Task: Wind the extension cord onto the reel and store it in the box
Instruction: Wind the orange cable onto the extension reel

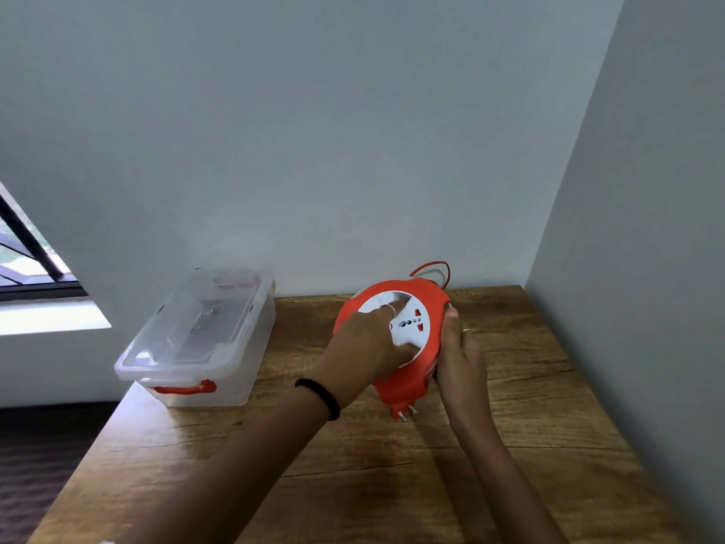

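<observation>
An orange cord reel (431,308) with a white socket face (412,327) is tilted up over the wooden table (392,484). My left hand (368,347) lies on the white face, fingers on its inner disc. My right hand (459,359) grips the reel's right edge. A loop of red cord (439,267) sticks out behind the reel, near the wall. The two-pin plug (404,412) hangs at the reel's lower end. The clear plastic box (204,339) stands at the table's left, lid closed, with a red latch (188,388) on its near side.
Walls close off the table at the back and on the right (627,268). The table's left edge drops to a dark floor (39,445). A window (23,261) is at the far left.
</observation>
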A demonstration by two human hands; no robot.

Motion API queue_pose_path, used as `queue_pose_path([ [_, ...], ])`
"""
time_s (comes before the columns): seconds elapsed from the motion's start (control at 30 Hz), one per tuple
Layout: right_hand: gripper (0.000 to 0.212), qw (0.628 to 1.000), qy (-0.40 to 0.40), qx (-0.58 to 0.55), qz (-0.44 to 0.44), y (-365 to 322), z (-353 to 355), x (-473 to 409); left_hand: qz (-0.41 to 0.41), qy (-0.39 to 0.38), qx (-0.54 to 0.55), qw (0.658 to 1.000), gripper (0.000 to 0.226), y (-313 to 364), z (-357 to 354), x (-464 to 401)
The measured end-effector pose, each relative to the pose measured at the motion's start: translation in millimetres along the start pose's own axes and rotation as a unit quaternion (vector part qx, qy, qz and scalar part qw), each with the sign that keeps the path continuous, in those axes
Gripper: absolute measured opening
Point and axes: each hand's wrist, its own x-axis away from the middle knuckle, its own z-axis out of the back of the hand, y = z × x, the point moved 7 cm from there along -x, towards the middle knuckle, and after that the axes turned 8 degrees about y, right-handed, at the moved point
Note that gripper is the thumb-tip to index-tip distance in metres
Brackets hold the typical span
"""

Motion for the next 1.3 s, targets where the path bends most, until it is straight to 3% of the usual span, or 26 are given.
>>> queue_pose_path([
  [0.17, 0.04, 0.999, -0.022, -0.024, -0.036, 3, 4, -8, -0.095, -0.057, -0.064, 0.992, 0.069, 5, 1, -5],
  [0.27, 0.047, 0.998, -0.031, -0.015, -0.057, 8, 3, -9, -0.163, -0.085, -0.123, 0.975, 0.065, 7, 4, -6],
  [0.5, 0.055, 0.992, -0.08, -0.027, -0.089, 20, -3, -3, -0.306, -0.163, -0.302, 0.888, 0.067, 11, 11, 5],
  [0.63, 0.043, 0.99, -0.092, -0.053, -0.09, 22, -6, 0, -0.35, -0.142, -0.349, 0.858, 0.066, 12, 18, 12],
  [0.7, 0.042, 0.992, -0.085, -0.05, -0.082, 19, -5, -2, -0.342, -0.121, -0.327, 0.873, 0.066, 9, 20, 11],
  [0.87, 0.06, 0.996, -0.039, -0.011, -0.079, 12, 4, -9, -0.235, -0.019, -0.15, 0.96, 0.061, 0, 44, 0],
  [1.0, 0.047, 0.997, -0.022, -0.015, -0.075, 11, 9, -12, -0.157, 0.075, -0.135, 0.976, 0.058, -4, 50, 1],
  [1.17, 0.035, 0.998, -0.03, -0.034, -0.048, 6, 8, -13, -0.116, 0.073, -0.128, 0.982, 0.067, 5, 31, 8],
  [1.3, 0.034, 0.998, -0.029, -0.039, -0.04, 4, 7, -11, -0.058, 0.024, -0.067, 0.996, 0.074, 6, 17, 8],
])
